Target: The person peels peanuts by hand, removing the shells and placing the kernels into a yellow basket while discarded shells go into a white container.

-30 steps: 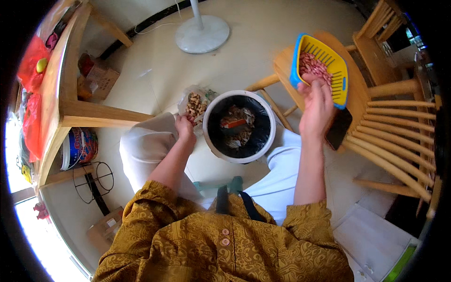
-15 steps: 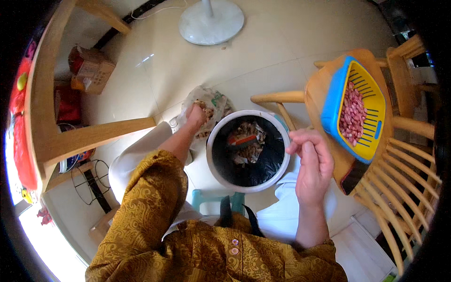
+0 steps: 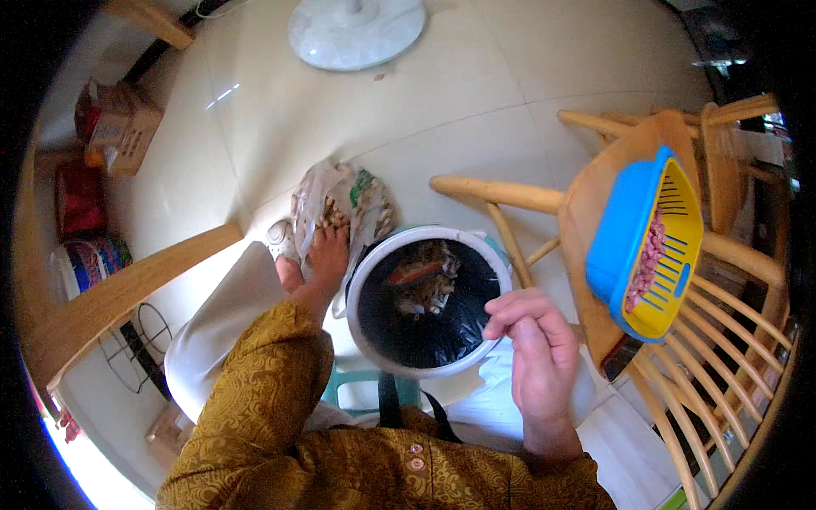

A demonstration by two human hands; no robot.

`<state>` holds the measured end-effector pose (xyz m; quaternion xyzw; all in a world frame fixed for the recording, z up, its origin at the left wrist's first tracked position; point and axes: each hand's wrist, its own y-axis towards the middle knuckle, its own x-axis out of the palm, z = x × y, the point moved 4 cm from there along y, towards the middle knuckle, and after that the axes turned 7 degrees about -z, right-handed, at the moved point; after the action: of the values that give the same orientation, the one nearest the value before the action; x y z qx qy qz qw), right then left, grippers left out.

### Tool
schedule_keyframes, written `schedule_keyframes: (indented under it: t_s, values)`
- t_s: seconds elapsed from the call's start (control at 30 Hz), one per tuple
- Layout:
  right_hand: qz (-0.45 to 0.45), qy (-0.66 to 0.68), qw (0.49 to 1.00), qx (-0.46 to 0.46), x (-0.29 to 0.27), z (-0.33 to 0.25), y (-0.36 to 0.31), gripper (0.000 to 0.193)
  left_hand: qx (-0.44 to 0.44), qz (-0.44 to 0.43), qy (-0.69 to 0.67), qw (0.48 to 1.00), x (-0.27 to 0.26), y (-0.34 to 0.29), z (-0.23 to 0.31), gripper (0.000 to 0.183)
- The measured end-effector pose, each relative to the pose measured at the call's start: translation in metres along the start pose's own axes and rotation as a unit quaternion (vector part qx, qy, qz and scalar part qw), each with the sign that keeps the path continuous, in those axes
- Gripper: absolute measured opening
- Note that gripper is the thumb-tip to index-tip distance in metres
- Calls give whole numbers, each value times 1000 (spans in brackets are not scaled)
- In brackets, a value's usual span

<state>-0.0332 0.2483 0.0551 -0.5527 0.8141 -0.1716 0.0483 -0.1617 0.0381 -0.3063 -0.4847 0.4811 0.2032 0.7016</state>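
Note:
My left hand (image 3: pixel 327 255) reaches down to a clear plastic bag (image 3: pixel 314 194) on the floor, its fingers stretched over unshelled peanuts (image 3: pixel 337 211). Over the right rim of a round white bin (image 3: pixel 358 333), my right hand (image 3: pixel 541 353) hovers with thumb and fingers curled together; whatever lies within is hidden. A black liner (image 3: pixel 382 327) covers the bin's inside. In it lie broken peanut shells (image 3: pixel 433 285) and a reddish flat piece (image 3: pixel 416 272). To the right, a blue and yellow basket (image 3: pixel 612 229) holds pink peanut kernels (image 3: pixel 648 263).
The basket rests on a wooden chair (image 3: pixel 586 200) whose legs reach toward the bin. A wooden table leg (image 3: pixel 161 268) slants in from the left. Cardboard boxes (image 3: pixel 132 140) stand farther left. A round white pedestal base (image 3: pixel 357 38) is at the far side. A green stool (image 3: pixel 357 387) shows below the bin.
The view has shifted, moving the basket and bin within it. My left hand's fingers now show spread over the peanuts instead of tucked down among them. My right hand stays curled by the rim.

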Motion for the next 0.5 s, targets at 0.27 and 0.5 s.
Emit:
schedule_keyframes:
  t_s: [0.27,0.5]
  values:
    - [-30,47,998,-8,1,38,15,15,-8,81,-74,994,70,41,-30,38]
    - [-31,7,999,17,-1,40,9,17,-41,0,-90,995,55,32,-31,35]
